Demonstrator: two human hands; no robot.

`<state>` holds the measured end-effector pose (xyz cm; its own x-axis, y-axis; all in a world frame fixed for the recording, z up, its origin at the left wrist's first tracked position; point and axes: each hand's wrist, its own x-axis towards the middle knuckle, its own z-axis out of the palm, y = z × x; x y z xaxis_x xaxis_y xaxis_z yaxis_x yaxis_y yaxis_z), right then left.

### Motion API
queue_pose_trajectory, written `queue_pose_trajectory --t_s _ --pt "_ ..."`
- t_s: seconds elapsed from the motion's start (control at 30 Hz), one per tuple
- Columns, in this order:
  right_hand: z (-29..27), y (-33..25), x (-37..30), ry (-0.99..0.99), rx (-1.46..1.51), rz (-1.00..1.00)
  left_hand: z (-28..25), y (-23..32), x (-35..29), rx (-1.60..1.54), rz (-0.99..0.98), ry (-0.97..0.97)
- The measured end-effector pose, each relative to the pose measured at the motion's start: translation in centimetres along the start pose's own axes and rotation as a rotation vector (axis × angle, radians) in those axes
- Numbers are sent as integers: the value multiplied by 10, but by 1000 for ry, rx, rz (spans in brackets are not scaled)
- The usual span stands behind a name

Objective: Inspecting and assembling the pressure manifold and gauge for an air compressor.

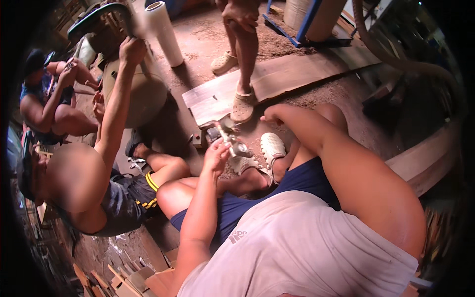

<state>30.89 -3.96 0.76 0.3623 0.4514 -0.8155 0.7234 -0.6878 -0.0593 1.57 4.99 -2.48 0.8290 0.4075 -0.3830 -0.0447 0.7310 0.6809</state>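
Sawdust covers the floor (208,44) in the head view, where the person sits with bent knees in blue shorts and a pale shirt. The left hand (216,154) is raised in front of the knees, its fingers clenched round the lower end of a small metal tool (232,143) that sticks up and away from the palm; what kind of tool it is cannot be told. Just beyond that hand lie small wooden blocks (200,138) on the floor, and past them a flat wooden board (277,79) runs off to the right. The right hand (271,115) hangs to the right of the tool, apart from it, mostly hidden behind the forearm, so whether it is clenched or released cannot be told. Just below and between the two hands are the person's own white perforated clogs (272,148). Beyond the board another person stands in pale clogs (242,106), one foot on the board. Left of the left hand a seated co-worker reaches an arm up to a machine, near a white roll of film (166,32).
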Motion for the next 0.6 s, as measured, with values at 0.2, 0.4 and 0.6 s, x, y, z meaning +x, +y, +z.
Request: queue_pose_trajectory --t_s 0.2,0.4,0.6 --pt "33 -29 14 -310 129 -302 -16 -41 16 123 31 -67" --pt "6 -88 -93 -266 -17 -541 7 -3 -19 15 -41 -73" --pt "-19 -82 -94 -287 493 -726 4 25 -24 -163 120 -166"
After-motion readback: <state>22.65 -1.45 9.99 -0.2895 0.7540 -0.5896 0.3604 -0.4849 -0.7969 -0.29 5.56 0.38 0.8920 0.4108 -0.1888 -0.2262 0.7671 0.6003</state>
